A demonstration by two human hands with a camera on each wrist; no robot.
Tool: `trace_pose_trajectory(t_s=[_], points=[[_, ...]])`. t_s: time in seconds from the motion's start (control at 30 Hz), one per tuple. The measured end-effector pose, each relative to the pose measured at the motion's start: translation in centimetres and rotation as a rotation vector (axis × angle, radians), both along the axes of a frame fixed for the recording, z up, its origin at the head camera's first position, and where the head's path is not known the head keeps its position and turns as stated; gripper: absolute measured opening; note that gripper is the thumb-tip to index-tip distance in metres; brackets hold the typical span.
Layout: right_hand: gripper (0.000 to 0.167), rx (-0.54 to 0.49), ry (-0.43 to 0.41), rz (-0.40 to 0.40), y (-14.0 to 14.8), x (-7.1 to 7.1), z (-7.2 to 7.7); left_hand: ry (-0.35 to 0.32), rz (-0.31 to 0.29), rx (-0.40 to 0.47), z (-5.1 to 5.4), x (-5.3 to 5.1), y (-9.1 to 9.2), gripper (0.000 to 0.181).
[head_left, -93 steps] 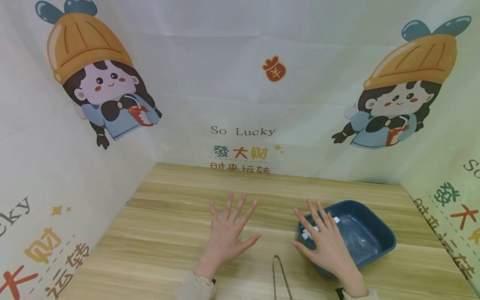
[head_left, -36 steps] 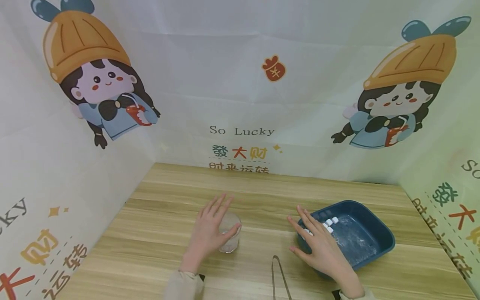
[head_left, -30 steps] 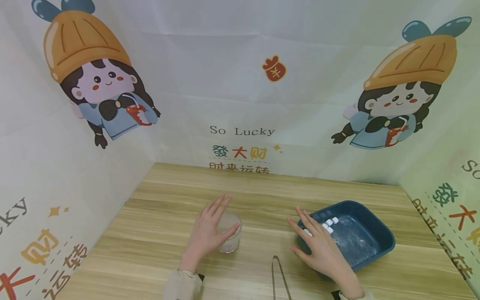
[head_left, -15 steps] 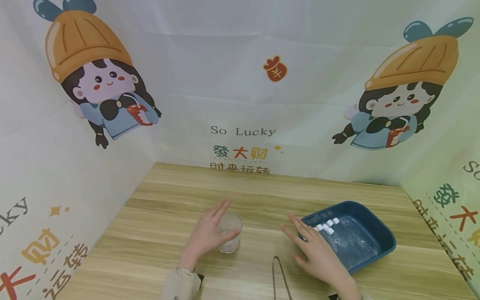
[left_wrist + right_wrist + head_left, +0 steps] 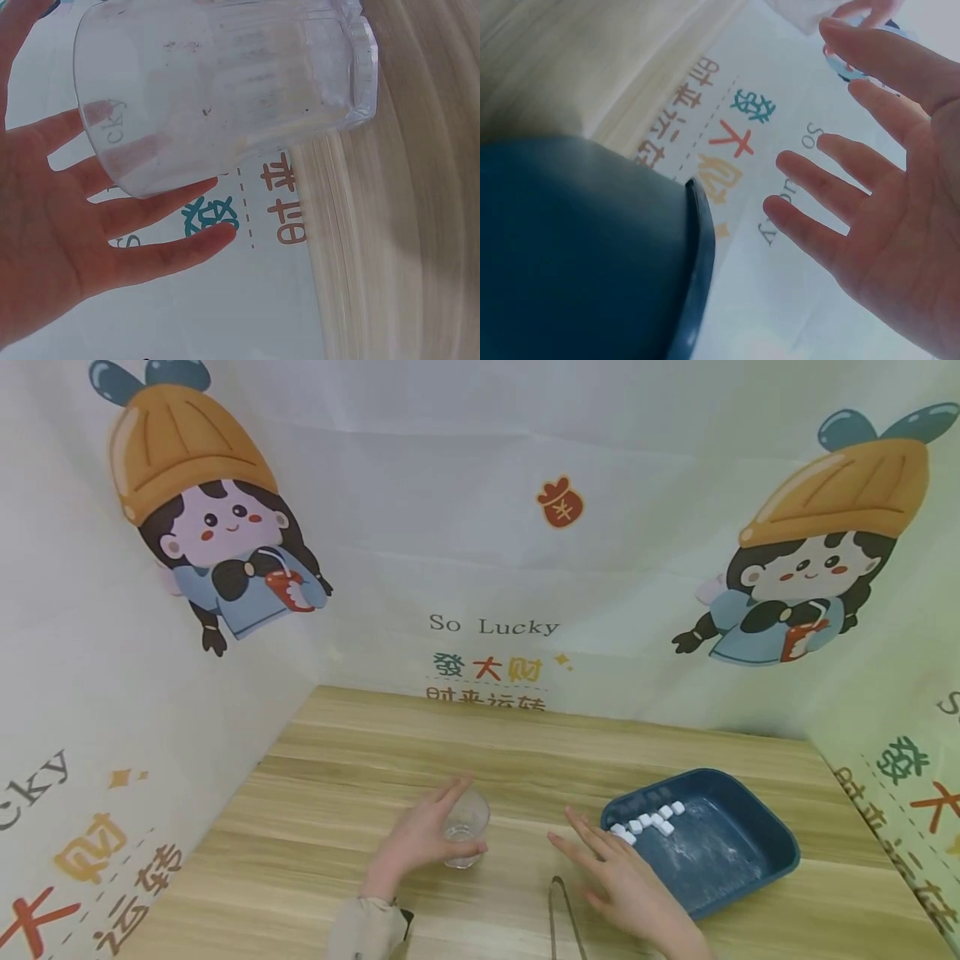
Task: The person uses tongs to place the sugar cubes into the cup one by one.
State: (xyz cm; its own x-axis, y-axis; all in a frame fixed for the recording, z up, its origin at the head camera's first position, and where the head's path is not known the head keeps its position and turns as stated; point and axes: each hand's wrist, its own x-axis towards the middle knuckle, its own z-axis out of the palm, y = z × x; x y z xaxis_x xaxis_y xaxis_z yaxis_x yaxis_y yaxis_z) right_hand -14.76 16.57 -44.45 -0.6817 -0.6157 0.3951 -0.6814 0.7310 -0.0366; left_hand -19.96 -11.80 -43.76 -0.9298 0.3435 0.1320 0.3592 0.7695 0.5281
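A clear drinking glass (image 5: 472,812) stands upright on the table, left of the middle. My left hand (image 5: 415,837) is at its left side, the thumb passing in front and the fingers behind. In the left wrist view these fingers are fairly straight and spread beside the glass (image 5: 217,82), without closing round it. Between the glass and a dark blue basin (image 5: 720,839) hovers my right hand (image 5: 626,885), its fingers extended and holding nothing. Several small white cubes (image 5: 664,828) lie along the left side of the basin. Thin metal tongs (image 5: 557,883) show at the bottom edge, their lower part cut off.
The wood-grained table (image 5: 360,743) ends at a printed cloth backdrop (image 5: 405,510), which rises behind it and on both sides. In the right wrist view the basin's wall (image 5: 585,255) fills the lower left, close to the right hand.
My left hand has moved from in front of the glass to its left side and lowered, revealing it. The right hand has drawn left off the basin, uncovering more cubes. The view has shifted slightly.
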Motion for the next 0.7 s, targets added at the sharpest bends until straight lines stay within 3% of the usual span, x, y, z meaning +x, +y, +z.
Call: trace_pose_trajectory(t_s=[0.3, 0.4, 0.57, 0.7], points=[[0.072, 0.086, 0.048, 0.118, -0.17, 0.69, -0.4, -0.015, -0.019, 0.006, -0.16, -0.01, 0.11, 0.093], [0.071, 0.137, 0.003, 0.155, -0.16, 0.77, -0.3, -0.015, -0.017, 0.008, -0.11, -0.01, 0.08, 0.093], [0.057, 0.258, -0.175, 0.21, -0.2, 0.88, -0.19, -0.01, -0.019, 0.004, -0.04, -0.02, 0.04, 0.094], [0.07, 0.307, -0.21, 0.25, -0.33, 0.82, -0.36, -0.016, -0.016, 0.002, 0.09, 0.01, 0.01, 0.095]])
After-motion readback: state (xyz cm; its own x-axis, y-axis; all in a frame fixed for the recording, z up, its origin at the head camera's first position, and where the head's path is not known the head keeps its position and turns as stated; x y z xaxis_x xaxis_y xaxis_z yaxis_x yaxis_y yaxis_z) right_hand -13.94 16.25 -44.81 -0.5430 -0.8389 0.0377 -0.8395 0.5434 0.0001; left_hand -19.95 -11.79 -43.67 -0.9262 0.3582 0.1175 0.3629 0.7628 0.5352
